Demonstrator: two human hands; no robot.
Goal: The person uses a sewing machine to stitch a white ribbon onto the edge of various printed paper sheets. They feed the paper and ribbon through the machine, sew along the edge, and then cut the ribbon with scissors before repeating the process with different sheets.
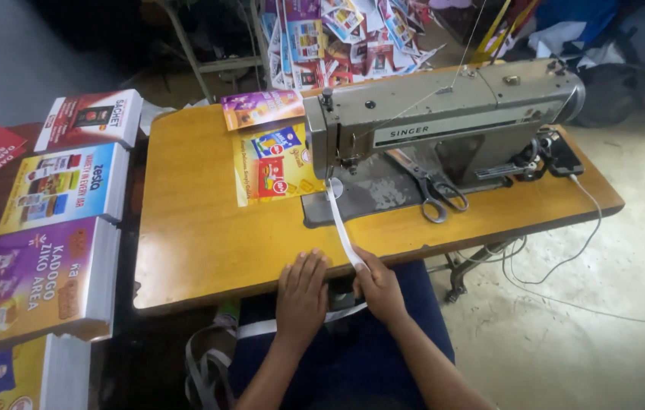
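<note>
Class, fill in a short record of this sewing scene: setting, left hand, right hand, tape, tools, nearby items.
Setting: sewing machine on a yellow wooden table
Left hand: flat on the table's front edge, palm down
Right hand: pinching the white tape
Tape: runs from the needle area to the right hand
Tools: scissors on the machine bed
Nearby items: printed sheets beside the machine; stacks of printed posters left of the table

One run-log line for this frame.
left hand: flat on table edge | right hand: pinching white strap | strap: runs to sewing machine needle
</note>
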